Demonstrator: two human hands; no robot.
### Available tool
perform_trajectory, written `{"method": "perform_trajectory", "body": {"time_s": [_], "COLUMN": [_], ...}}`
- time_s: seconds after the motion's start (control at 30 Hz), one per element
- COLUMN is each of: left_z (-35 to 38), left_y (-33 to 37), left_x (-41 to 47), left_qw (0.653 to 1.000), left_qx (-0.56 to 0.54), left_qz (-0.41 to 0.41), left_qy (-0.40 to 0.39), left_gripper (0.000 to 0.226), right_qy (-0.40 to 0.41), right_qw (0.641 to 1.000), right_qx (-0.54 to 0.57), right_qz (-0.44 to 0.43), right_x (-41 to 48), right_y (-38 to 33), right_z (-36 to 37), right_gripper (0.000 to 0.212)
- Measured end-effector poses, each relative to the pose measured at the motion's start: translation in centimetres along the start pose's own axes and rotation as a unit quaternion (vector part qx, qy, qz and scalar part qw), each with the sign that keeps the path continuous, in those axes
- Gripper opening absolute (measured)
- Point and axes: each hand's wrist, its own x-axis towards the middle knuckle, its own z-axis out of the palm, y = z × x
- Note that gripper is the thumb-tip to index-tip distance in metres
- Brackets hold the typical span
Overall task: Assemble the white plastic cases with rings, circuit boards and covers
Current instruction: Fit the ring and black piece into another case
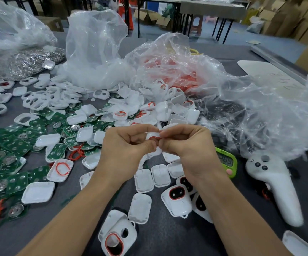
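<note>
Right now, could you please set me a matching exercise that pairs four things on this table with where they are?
Things:
1. green rectangular circuit boards
2. lime-green plastic digital timer
3. white plastic handheld controller
4. small white plastic case with a red ring

Places:
A. pinched between the left hand and the right hand
B. lying at the far right
C. heaped on the left of the grey table
D. partly hidden behind the right wrist

Pairs: 1-C, 2-D, 3-B, 4-A.
</note>
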Motion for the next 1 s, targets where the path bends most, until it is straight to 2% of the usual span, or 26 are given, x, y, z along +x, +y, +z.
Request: {"method": "perform_trajectory", "body": {"time_s": [0.17, 0.33, 0.4, 0.47, 0.6, 0.63, 0.7, 0.77, 0.83, 0.9, 0.97, 1.0], "left_z": [0.4, 0.4, 0.1, -0.2, -0.4, -0.3, -0.1, 0.1, -0.1, -0.8, -1.5, -1.9], "left_y": [-0.2, -0.5, -0.6, -0.5, -0.9, -1.1, -1.4, -1.4, -1.2, -0.9, -0.4, -0.2], "left_x": [-0.2, 0.0, 0.2, 0.5, 0.2, 0.1, 0.1, 0.2, 0.5, 0.9, 1.4, 1.7], "left_qw": [0.998, 0.995, 0.995, 0.994, 0.988, 0.989, 0.998, 0.990, 0.970, 0.950, 0.927, 0.918], "left_qx": [0.050, 0.052, 0.012, -0.005, 0.103, 0.115, 0.051, -0.084, -0.168, -0.240, -0.305, -0.328], "left_qz": [0.009, 0.013, 0.008, 0.010, 0.010, -0.003, -0.043, -0.092, -0.125, -0.152, -0.182, -0.197], "left_qy": [0.047, 0.084, 0.096, 0.111, 0.112, 0.094, 0.015, -0.072, -0.120, -0.133, -0.118, -0.105], "left_gripper": [0.021, 0.043, 0.031, 0.023, 0.013, 0.020, 0.034, 0.031, 0.027, 0.026, 0.029, 0.030], "right_qy": [-0.023, -0.013, -0.009, -0.019, 0.003, 0.008, 0.006, -0.019, -0.067, -0.088, -0.033, 0.012], "right_qw": [1.000, 1.000, 0.999, 0.997, 0.997, 0.997, 0.998, 0.998, 0.996, 0.994, 0.997, 0.993], "right_qx": [0.014, -0.012, 0.002, -0.032, -0.073, -0.067, -0.060, -0.056, -0.063, -0.061, -0.068, -0.110], "right_qz": [0.010, 0.007, 0.042, 0.063, 0.037, 0.029, 0.007, -0.011, -0.013, -0.015, -0.026, -0.037], "right_x": [0.2, 0.0, 0.0, -0.2, -0.5, -0.5, -0.5, -0.4, -0.3, -0.3, 0.1, 0.4], "right_y": [0.2, 0.4, 0.5, 0.3, 0.3, 0.4, 0.4, 0.4, -0.2, -1.1, -1.5, -1.4], "right_z": [-0.2, -0.1, 0.2, 0.4, 0.6, 0.7, 0.7, 0.6, 0.0, -0.8, -1.6, -2.0], "right_gripper": [0.033, 0.025, 0.021, 0.015, 0.012, 0.010, 0.007, 0.008, 0.015, 0.020, 0.020, 0.022]}}
